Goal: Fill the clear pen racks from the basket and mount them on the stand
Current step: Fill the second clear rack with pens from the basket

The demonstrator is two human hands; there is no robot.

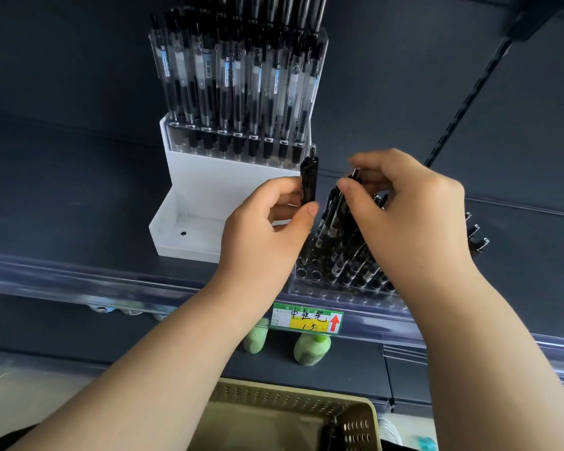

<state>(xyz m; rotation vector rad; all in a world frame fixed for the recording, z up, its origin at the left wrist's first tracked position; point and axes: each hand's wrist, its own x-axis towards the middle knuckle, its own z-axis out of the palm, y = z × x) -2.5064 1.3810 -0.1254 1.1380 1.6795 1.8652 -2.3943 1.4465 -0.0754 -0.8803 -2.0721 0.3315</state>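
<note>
A white stepped stand [189, 203] sits on the dark shelf, with a filled clear rack of pens [238, 102] mounted on its upper step. Its lower step is bare. To the right, a second clear pen rack [310, 284] rests at the shelf edge, partly filled with black pens [339, 242]; several holes on its left side are vacant. My left hand [267, 229] pinches one black pen [308, 182] upright above that rack. My right hand [404, 209] grips the top of a pen standing in the rack. The beige perforated basket [293, 408] is below, a pen visible inside.
A green and yellow price tag [308, 320] hangs on the clear shelf rail. Two green bottles [311, 348] stand on the shelf below. A slotted black upright [463, 102] runs diagonally at the right. More pens [477, 237] lie right of my right wrist.
</note>
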